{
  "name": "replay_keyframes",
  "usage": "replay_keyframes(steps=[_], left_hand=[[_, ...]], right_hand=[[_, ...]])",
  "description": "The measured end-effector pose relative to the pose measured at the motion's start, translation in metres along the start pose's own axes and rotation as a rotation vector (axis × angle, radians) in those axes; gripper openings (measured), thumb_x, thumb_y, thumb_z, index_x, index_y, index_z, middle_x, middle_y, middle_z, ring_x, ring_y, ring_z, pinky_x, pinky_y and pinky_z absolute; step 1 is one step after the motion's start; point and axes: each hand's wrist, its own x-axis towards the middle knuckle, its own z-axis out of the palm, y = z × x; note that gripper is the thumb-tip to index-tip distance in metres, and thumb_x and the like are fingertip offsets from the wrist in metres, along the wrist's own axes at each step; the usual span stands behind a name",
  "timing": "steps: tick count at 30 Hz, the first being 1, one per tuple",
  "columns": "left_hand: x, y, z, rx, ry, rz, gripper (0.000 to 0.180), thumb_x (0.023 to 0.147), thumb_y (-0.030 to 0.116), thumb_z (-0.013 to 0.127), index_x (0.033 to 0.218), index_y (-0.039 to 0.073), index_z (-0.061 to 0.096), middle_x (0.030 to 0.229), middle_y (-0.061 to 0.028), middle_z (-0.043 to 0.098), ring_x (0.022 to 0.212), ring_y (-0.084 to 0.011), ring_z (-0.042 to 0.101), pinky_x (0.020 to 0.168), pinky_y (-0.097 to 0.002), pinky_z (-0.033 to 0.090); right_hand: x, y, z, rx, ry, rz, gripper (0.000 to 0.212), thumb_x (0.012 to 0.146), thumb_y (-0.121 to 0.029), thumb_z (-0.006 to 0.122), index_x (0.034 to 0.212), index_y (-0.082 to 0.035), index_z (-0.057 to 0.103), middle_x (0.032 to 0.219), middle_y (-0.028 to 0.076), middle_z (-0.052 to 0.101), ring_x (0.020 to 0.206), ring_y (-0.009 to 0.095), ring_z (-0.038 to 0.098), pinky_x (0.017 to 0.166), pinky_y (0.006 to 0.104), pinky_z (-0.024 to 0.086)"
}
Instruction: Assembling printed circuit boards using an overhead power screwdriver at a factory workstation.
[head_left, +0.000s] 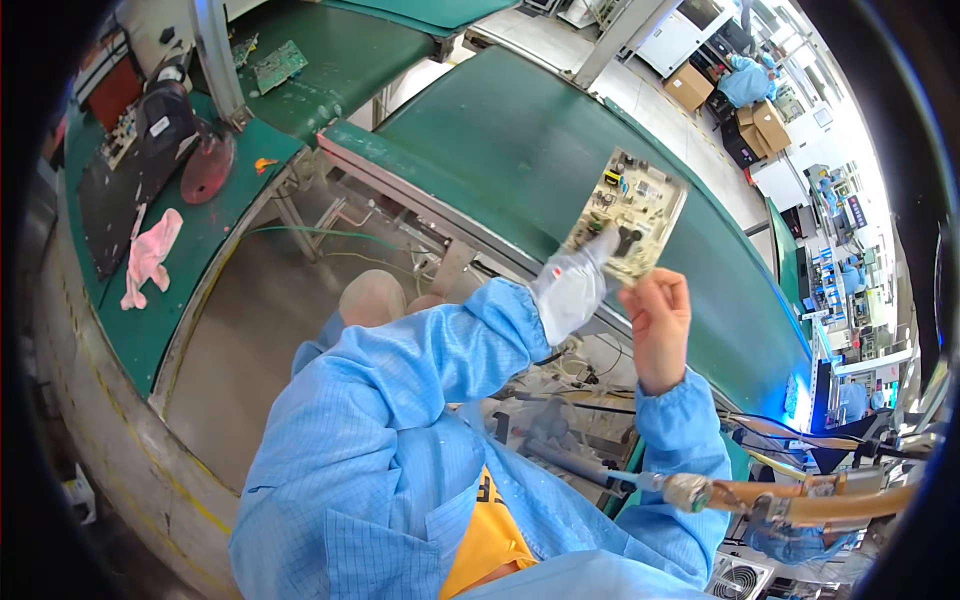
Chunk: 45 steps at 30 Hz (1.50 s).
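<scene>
A tan circuit board [655, 205] with black, yellow and other small components is held up over the green conveyor belt, tilted. My left hand [572, 292], in a white glove, grips the board at its lower left, its fingertips lying over the component side and slightly blurred. At the lower corner, my bare right hand [657, 325] is closed in a pinch on the board's edge. The glove hides part of the board's lower left.
The green conveyor belt [480, 130] runs beyond my hands. To the left, a green side table [215, 245] bears a pink cloth [152, 258]. More circuit boards [280, 67] lie at the back left. An orange-brown hose [760, 497] crosses at the lower right, close to my right sleeve.
</scene>
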Motion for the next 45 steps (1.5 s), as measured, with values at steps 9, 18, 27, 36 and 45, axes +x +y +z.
replay_keyframes(steps=[9, 18, 27, 36, 45], left_hand=[[-0.087, 0.093, -0.084, 0.875, 0.119, 0.433, 0.032, 0.088, 0.009, 0.057, 0.117, -0.002, 0.056, 0.100, -0.0026, 0.064, 0.078, -0.0081, 0.059, 0.064, -0.0203, 0.046], [-0.235, 0.200, 0.001, 1.222, 0.393, 0.532, 0.036, 0.083, 0.016, 0.058, 0.113, -0.004, 0.056, 0.106, -0.0083, 0.062, 0.096, -0.0147, 0.058, 0.085, -0.0274, 0.045], [-0.325, 0.259, 0.006, 1.128, 0.708, 0.977, 0.045, 0.077, 0.011, 0.059, 0.120, -0.002, 0.051, 0.113, -0.0115, 0.059, 0.099, -0.0172, 0.058, 0.086, -0.0287, 0.046], [-0.373, 0.300, -0.030, 2.345, 0.793, 1.080, 0.024, 0.081, 0.001, 0.058, 0.105, -0.001, 0.061, 0.102, -0.0112, 0.064, 0.089, -0.0181, 0.063, 0.081, -0.0290, 0.050], [-0.351, 0.286, -0.004, 1.060, 0.577, 1.111, 0.028, 0.079, 0.005, 0.057, 0.107, -0.002, 0.057, 0.103, -0.0123, 0.064, 0.096, -0.0251, 0.061, 0.086, -0.0352, 0.049]], right_hand=[[-0.027, -0.061, -0.110, 0.395, -0.366, 0.132, 0.051, 0.087, -0.031, 0.055, 0.128, -0.005, 0.042, 0.114, 0.009, 0.052, 0.102, 0.021, 0.051, 0.085, 0.0348, 0.043], [-0.084, -0.070, -0.052, 0.219, -0.359, -0.393, 0.089, 0.080, -0.051, 0.057, 0.140, 0.002, 0.019, 0.136, 0.019, 0.037, 0.127, 0.033, 0.036, 0.106, 0.0468, 0.029], [-0.053, -0.060, 0.049, -0.016, 0.175, -0.475, 0.020, 0.091, -0.021, 0.048, 0.093, 0.000, 0.050, 0.076, 0.006, 0.045, 0.060, 0.013, 0.043, 0.053, 0.0243, 0.035], [-0.041, -0.053, 0.075, 0.009, 0.268, -0.522, 0.022, 0.091, -0.023, 0.046, 0.084, -0.002, 0.052, 0.072, 0.006, 0.044, 0.048, 0.012, 0.038, 0.043, 0.0230, 0.027], [-0.038, -0.051, 0.054, 0.021, 0.119, -0.508, 0.026, 0.093, -0.025, 0.042, 0.087, -0.002, 0.053, 0.074, 0.005, 0.045, 0.051, 0.012, 0.037, 0.046, 0.0233, 0.030]])
